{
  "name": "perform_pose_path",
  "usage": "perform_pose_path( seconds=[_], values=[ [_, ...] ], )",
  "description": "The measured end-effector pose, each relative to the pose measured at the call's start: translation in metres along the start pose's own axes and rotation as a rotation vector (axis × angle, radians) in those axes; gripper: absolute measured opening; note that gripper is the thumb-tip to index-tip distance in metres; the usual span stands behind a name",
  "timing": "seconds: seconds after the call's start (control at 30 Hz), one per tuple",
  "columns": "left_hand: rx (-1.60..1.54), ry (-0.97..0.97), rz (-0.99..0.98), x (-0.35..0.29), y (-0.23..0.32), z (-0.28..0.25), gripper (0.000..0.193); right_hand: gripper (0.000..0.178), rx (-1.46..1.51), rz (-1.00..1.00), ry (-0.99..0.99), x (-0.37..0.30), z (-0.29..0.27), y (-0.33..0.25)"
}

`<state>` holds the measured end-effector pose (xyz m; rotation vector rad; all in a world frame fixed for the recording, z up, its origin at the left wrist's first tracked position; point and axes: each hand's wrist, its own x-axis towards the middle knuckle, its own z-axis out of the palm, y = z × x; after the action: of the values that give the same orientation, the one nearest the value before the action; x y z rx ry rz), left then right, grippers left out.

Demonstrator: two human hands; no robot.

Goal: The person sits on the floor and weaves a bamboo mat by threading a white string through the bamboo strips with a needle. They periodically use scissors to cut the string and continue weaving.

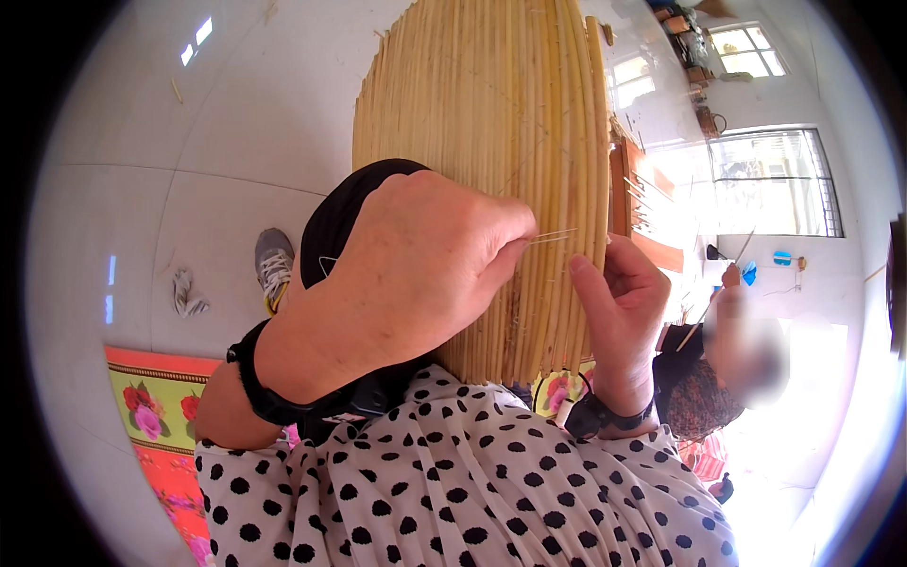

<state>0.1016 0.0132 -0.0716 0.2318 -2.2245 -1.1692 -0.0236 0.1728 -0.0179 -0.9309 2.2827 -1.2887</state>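
A mat of straight yellow stalks (463,104), laid side by side and bound by fine cross threads, lies over my lap and reaches away from me. My left hand (425,250) is closed in a pinch above it, holding thin pale strands (556,235) that stick out to the right. At the mat's right edge is my right hand (628,293). Its thumb rests on the outer stalks and its fingers curl behind the edge, where their tips are partly hidden. Dark bands circle both wrists.
Below the mat is polka-dot cloth (453,472) over my lap. A grey shoe (274,260) and a crumpled whitish cloth (189,293) are on the tiled floor at left, near a floral mat (156,411). Another person (704,397) sits at right, holding a long thin stick.
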Motion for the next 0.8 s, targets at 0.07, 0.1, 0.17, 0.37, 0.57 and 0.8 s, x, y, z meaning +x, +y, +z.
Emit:
perform_pose_path(
  seconds=[0.07, 0.1, 0.17, 0.37, 0.57, 0.8],
  values=[
    [0.011, -0.002, 0.003, 0.001, 0.001, 0.0, 0.01, 0.022, 0.008, -0.012, -0.003, 0.0, 0.0, 0.001],
    [0.02, -0.005, 0.002, 0.001, 0.002, 0.0, 0.01, 0.022, 0.012, -0.017, -0.007, 0.0, 0.0, 0.002],
    [0.04, -0.019, 0.001, 0.002, 0.005, -0.001, 0.01, 0.023, 0.024, -0.03, -0.015, 0.001, 0.0, 0.003],
    [0.111, -0.021, 0.051, 0.01, 0.019, -0.009, 0.011, 0.024, 0.004, -0.061, -0.002, 0.004, -0.002, 0.005],
    [0.118, -0.013, -0.035, 0.012, 0.028, -0.019, 0.014, 0.027, 0.036, -0.15, -0.034, 0.013, 0.008, -0.001],
    [0.209, -0.01, -0.218, 0.01, 0.044, -0.045, 0.014, 0.039, 0.199, -0.42, -0.118, 0.025, 0.023, 0.017]
  ],
)
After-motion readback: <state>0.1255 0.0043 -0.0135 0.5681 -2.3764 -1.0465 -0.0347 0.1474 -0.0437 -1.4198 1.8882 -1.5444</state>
